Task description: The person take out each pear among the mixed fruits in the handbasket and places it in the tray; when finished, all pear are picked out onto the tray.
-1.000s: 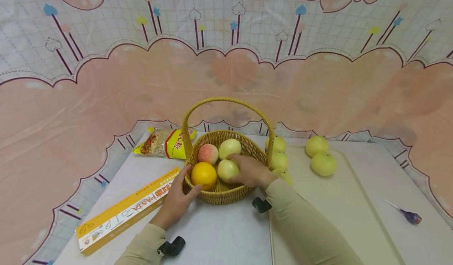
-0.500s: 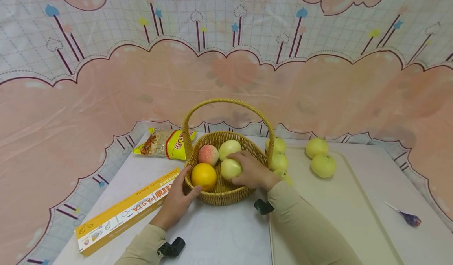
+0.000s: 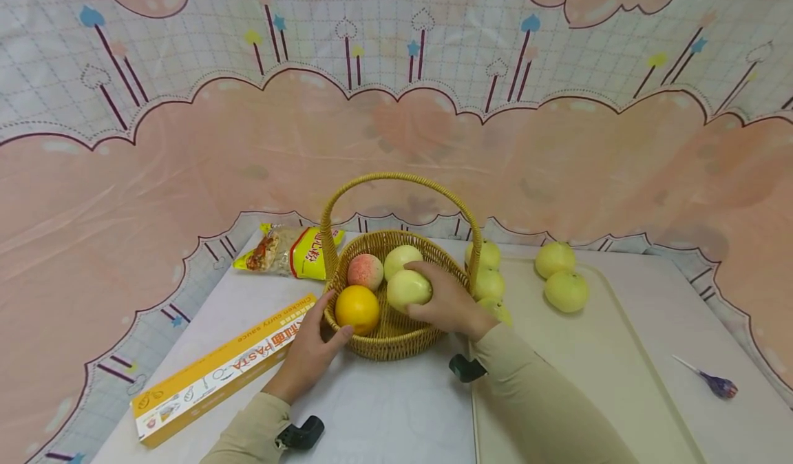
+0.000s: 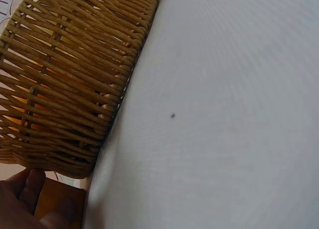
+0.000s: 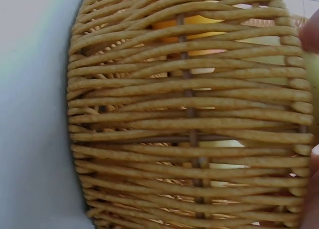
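A wicker basket (image 3: 390,348) with a tall arched handle stands in the middle of the table. In it lie an orange (image 3: 357,310), a pink peach (image 3: 365,271) and a pale green fruit (image 3: 401,256). My right hand (image 3: 451,306) reaches over the right rim and grips a second pale green fruit (image 3: 407,293) between thumb and fingers, inside the basket's outline. At the front left corner, my left hand (image 3: 310,350) rests against the rim with thumb and fingers spread. The left wrist view shows its fingers (image 4: 31,189) right at the woven wall (image 4: 75,79).
Left of the basket lie a long pasta box (image 3: 223,374) and a yellow food bag (image 3: 291,252). On the right, several pale green fruits (image 3: 566,292) sit on or beside a cream tray (image 3: 582,367). A lollipop (image 3: 712,381) lies at the far right.
My right hand has moved slightly right and up with the green fruit, which now looks turned and more oblong. The left hand and basket have stayed in place.
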The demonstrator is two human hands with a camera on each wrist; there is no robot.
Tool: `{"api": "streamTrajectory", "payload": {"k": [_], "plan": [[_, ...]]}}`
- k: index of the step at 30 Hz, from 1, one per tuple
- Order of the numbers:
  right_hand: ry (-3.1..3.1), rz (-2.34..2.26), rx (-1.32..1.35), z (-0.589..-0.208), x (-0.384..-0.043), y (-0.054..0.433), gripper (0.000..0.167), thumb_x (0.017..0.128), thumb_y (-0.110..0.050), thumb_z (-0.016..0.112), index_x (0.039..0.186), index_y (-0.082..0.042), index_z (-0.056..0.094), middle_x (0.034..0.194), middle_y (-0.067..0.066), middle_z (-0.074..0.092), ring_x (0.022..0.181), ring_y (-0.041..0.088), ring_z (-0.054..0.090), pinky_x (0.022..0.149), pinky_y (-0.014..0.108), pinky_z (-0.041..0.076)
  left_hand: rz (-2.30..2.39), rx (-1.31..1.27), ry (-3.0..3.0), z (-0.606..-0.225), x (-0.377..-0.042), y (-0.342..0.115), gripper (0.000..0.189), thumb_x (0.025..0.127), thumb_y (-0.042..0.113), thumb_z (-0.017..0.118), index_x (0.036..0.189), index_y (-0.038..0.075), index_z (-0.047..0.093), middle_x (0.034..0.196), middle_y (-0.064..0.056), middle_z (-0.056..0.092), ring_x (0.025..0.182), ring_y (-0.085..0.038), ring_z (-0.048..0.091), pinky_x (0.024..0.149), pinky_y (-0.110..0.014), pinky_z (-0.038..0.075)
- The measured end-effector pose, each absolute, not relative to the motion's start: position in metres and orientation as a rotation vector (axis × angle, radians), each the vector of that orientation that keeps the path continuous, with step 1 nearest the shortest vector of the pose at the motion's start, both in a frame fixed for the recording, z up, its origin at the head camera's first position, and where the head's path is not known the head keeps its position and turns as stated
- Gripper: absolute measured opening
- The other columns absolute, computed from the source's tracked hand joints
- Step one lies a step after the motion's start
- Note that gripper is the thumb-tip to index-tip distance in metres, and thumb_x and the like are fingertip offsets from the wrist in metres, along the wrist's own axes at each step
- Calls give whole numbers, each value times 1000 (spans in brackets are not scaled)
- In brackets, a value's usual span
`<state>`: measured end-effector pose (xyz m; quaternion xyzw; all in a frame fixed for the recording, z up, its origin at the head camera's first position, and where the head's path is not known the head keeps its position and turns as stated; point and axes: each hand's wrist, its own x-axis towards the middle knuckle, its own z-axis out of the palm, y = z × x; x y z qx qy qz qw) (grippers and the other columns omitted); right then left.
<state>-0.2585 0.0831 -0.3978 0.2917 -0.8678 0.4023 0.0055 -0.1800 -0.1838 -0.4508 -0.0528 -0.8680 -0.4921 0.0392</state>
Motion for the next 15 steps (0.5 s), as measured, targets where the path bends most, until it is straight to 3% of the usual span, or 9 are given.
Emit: {"api": "streamTrajectory", "payload": {"k": [15], "plan": [[-2631,1380,958,-372,-243,93,66,81,-21,78,140,-6,52,133,13,56,105,26,58,84,41,53,-1501,-161,-2670,-450,-180,-184,79,99,43,62,158,10,22,162,-21,21,148,-39,18,118,-59,14]]}}
